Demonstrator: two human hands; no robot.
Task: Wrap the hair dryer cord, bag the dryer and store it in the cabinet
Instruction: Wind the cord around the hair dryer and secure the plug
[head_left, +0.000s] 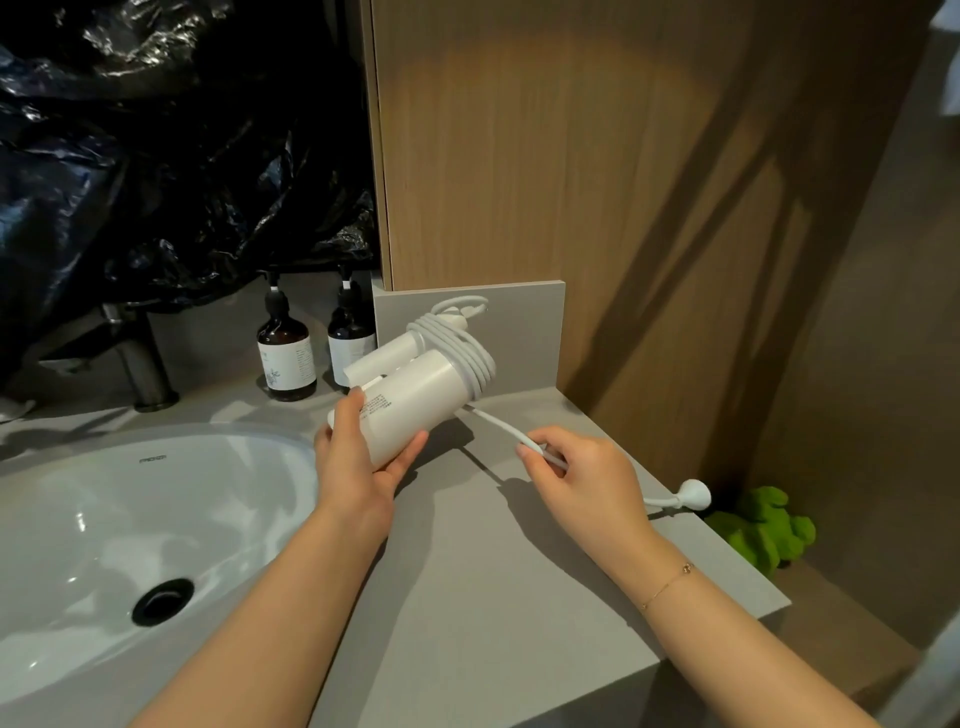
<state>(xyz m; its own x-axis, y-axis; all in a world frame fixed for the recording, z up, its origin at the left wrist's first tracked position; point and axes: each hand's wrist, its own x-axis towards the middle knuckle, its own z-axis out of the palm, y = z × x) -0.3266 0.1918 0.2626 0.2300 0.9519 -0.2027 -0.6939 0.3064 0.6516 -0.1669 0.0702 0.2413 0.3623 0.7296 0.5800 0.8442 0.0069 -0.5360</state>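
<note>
The white hair dryer (410, 400) is held above the grey countertop (467, 597), just right of the sink (130, 519), with its barrel tilted so the far end points up and away. Its folded handle (387, 356) lies alongside the barrel. Several turns of the white cord (462, 345) are wound around the far end of the body and handle, and a small loop rises above the coil near the backsplash panel (519, 322).

The left hand (358, 462) grips the near end of the barrel from below, thumb on the left side, fingers curled under the right side. A free length of cord leaves the coil, runs down and right, and passes into the right hand (582, 478), which pinches it between thumb and fingers. Beyond that hand the cord continues to the white plug (693, 493), which sits at the right edge of the countertop.

A thin gold bracelet (667, 584) circles the right wrist. Two dark pump bottles (285, 358) stand behind the dryer, beside a metal faucet (140, 364). Crumpled black plastic sheeting (156, 156) covers the wall above the sink. A wooden panel (571, 156) rises to the right, and a green fuzzy object (763, 525) lies below the countertop edge
</note>
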